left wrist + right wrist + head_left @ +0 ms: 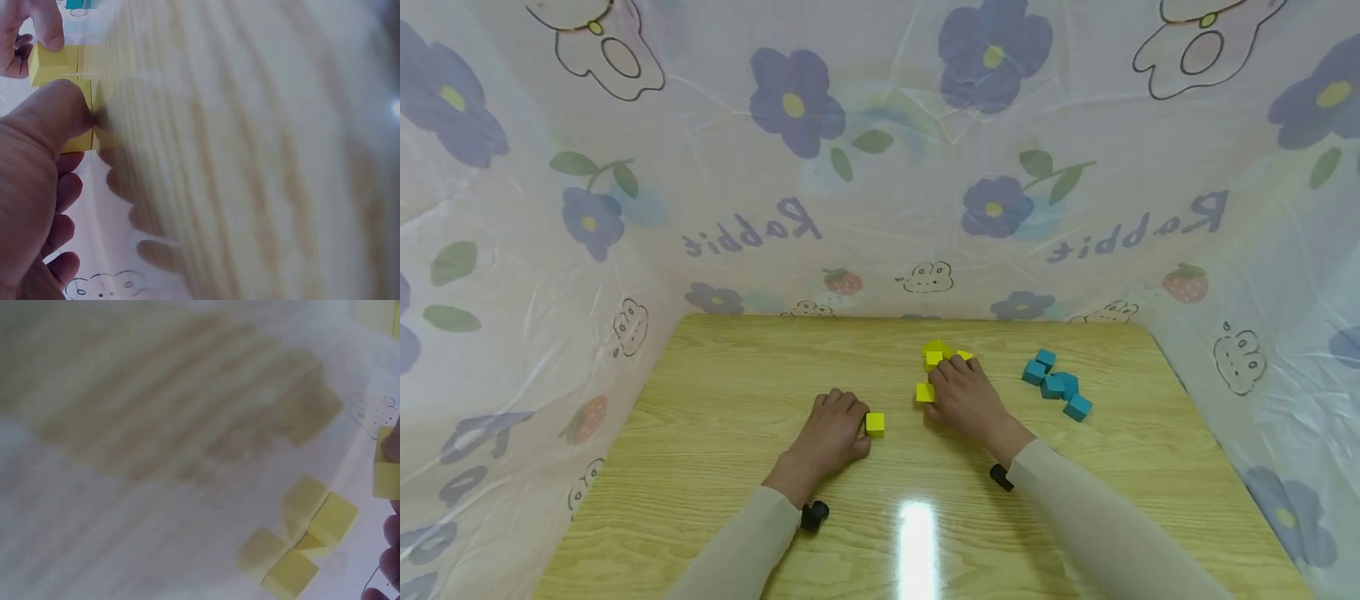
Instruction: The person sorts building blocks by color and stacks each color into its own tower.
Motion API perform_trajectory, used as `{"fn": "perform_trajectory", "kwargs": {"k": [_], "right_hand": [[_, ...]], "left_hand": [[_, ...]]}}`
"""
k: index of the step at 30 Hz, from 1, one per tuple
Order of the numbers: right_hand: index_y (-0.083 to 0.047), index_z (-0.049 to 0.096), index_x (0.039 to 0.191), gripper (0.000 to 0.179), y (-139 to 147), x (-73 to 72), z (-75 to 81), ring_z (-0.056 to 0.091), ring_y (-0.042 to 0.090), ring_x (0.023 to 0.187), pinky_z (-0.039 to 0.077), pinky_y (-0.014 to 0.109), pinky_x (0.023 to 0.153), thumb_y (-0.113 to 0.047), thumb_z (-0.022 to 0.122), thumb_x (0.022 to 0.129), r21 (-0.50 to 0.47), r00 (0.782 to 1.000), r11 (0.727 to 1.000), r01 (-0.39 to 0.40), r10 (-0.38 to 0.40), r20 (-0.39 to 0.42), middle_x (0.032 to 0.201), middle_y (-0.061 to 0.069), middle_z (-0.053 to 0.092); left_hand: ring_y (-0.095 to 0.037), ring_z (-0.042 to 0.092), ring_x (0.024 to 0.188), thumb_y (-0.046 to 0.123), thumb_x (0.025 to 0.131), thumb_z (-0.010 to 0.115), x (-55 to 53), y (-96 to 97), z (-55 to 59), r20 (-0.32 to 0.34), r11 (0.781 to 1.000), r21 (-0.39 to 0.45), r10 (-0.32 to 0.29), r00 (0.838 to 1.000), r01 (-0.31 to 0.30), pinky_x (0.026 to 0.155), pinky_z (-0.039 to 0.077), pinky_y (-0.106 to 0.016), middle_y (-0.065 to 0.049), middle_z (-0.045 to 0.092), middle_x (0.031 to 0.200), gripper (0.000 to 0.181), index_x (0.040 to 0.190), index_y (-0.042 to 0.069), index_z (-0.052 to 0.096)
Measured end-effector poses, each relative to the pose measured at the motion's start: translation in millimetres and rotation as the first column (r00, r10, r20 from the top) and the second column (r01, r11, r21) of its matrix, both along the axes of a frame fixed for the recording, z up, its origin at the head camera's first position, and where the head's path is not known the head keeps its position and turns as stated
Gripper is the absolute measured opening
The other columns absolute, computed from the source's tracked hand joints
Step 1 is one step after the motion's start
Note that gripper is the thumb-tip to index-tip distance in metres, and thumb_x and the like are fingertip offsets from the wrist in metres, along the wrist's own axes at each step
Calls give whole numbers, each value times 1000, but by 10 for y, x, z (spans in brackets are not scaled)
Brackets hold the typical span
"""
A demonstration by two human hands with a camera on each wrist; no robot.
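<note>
My left hand [829,433] pinches a yellow cube [875,425] on the table. The left wrist view shows its thumb [59,112] over that cube, with the other fingers curled beyond. To the right, my right hand [966,400] holds another yellow cube [925,392] at its left side. In the right wrist view, fingertips lie on this cube [386,480], while most of the hand is out of frame. Just beyond the right hand are several more yellow blocks [933,359], partly hidden by its fingers; two yellow cubes [334,519] show in the right wrist view.
A loose group of blue blocks [1053,385] lies on the wooden table [737,367] to the right of my right hand. A patterned cloth [880,192] with flowers and rabbits stands around the table's back and sides. Light reflects off the front.
</note>
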State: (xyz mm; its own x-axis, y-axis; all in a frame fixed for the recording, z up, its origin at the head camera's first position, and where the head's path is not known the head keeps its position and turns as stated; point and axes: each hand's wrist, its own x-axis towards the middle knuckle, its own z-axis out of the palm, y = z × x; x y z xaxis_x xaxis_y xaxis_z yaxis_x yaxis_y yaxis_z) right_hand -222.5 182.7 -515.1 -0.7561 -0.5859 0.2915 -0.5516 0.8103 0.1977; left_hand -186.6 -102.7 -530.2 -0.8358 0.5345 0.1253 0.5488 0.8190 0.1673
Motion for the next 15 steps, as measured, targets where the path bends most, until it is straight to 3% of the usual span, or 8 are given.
{"fn": "perform_trajectory", "kwargs": {"k": [15], "right_hand": [[-9, 60, 101, 30, -139, 246, -83, 45, 26, 90, 38, 43, 84, -36, 71, 95, -103, 994, 994, -32, 43, 105, 96, 4, 57]], "left_hand": [[-24, 51, 102, 31, 96, 70, -15, 19, 49, -6, 1000, 8, -9, 1000, 9, 100, 42, -47, -3, 65, 114, 30, 117, 10, 69]]}}
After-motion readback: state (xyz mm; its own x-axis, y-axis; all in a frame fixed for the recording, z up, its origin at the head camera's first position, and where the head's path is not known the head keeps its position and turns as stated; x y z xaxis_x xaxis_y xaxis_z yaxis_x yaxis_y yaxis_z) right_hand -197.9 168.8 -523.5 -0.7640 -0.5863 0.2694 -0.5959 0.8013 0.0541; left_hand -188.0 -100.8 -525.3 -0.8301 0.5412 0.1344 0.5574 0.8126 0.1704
